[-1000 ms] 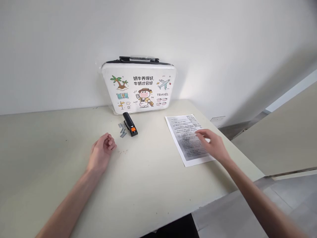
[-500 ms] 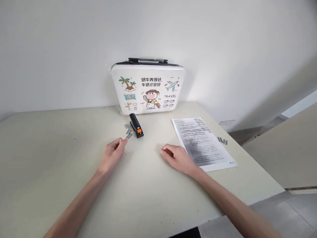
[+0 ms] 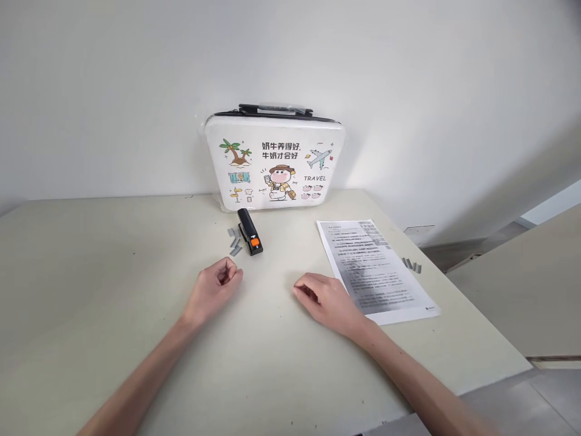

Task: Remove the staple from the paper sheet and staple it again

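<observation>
My left hand (image 3: 213, 289) rests on the table with its fingers curled in a loose fist, and no object shows in it. Just beyond its knuckles lie several short grey staple strips (image 3: 235, 250). Beside them a black stapler (image 3: 250, 232) with an orange patch lies apart from the hand. My right hand (image 3: 324, 301) also rests curled on the table, its fingertips tucked under and nothing visible in them. Its wrist side is close to the left edge of some printed sheets (image 3: 376, 266), partly covering their lower left corner.
A white cartoon-printed case (image 3: 276, 163) with a black handle leans against the wall (image 3: 136, 91) at the back of the table (image 3: 113, 290). More grey staple strips (image 3: 411, 265) lie right of the sheets. The table's right edge drops off beside a pale panel (image 3: 521, 290).
My left hand has drawn slightly back and right from the staple strips, its fingers more curled. The reddish specks near it no longer show. My right hand keeps its pose; the view has shifted slightly.
</observation>
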Demonstrator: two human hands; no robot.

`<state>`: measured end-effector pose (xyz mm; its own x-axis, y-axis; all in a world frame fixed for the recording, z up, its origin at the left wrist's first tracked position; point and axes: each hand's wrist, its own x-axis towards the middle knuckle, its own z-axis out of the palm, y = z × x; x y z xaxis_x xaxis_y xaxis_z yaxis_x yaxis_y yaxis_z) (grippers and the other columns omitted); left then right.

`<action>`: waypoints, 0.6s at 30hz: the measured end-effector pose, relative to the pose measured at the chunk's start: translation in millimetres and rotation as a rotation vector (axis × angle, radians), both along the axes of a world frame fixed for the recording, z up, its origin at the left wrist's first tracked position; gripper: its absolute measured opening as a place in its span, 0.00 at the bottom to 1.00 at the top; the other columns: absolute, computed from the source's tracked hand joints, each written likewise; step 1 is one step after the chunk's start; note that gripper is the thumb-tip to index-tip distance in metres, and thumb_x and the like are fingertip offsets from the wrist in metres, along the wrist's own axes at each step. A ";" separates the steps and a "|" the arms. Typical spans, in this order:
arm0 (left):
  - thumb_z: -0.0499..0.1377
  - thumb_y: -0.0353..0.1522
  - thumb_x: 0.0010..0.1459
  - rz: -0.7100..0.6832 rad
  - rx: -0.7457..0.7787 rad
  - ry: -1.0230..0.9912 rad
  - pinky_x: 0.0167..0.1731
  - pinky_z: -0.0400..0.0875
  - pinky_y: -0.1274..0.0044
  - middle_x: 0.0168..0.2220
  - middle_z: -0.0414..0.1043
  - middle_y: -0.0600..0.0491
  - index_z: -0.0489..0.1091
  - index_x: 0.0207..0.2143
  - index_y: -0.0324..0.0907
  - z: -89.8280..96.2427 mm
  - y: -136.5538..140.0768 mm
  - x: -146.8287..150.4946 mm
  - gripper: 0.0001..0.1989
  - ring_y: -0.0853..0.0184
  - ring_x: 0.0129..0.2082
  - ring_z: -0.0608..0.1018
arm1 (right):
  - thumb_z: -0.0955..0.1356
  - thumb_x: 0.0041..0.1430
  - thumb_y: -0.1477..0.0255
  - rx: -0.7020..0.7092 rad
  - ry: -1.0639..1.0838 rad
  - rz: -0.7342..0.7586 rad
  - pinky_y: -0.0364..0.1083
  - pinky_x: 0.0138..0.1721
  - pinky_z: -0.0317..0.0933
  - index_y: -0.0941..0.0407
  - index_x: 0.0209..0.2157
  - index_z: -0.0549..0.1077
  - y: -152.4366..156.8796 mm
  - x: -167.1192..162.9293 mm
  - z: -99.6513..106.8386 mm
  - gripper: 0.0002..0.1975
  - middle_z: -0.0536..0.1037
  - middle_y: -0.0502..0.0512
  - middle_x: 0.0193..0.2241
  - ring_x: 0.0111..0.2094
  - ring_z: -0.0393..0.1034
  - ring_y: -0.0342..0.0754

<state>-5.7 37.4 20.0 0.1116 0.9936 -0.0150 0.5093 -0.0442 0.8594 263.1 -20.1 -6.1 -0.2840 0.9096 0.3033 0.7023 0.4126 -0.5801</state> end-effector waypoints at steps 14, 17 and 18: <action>0.54 0.36 0.68 -0.207 0.510 0.344 0.52 0.73 0.65 0.55 0.70 0.45 0.66 0.53 0.47 -25.0 -2.2 0.6 0.13 0.57 0.51 0.76 | 0.64 0.72 0.70 -0.041 -0.012 0.012 0.45 0.31 0.58 0.51 0.36 0.73 1.0 0.5 -0.6 0.08 0.80 0.51 0.33 0.29 0.71 0.46; 0.54 0.36 0.69 -0.221 0.535 0.360 0.59 0.68 0.59 0.55 0.72 0.45 0.66 0.53 0.46 -28.1 1.0 -0.6 0.12 0.54 0.57 0.74 | 0.63 0.72 0.70 -0.038 -0.013 0.015 0.45 0.32 0.58 0.51 0.37 0.73 1.6 1.0 -1.2 0.09 0.80 0.51 0.33 0.30 0.71 0.47; 0.54 0.36 0.69 -0.232 0.540 0.367 0.60 0.67 0.59 0.55 0.72 0.45 0.66 0.52 0.46 -28.2 1.5 -0.8 0.12 0.54 0.57 0.73 | 0.63 0.72 0.69 -0.036 -0.014 0.016 0.46 0.32 0.58 0.51 0.37 0.73 1.6 1.1 -1.5 0.09 0.80 0.51 0.33 0.30 0.71 0.47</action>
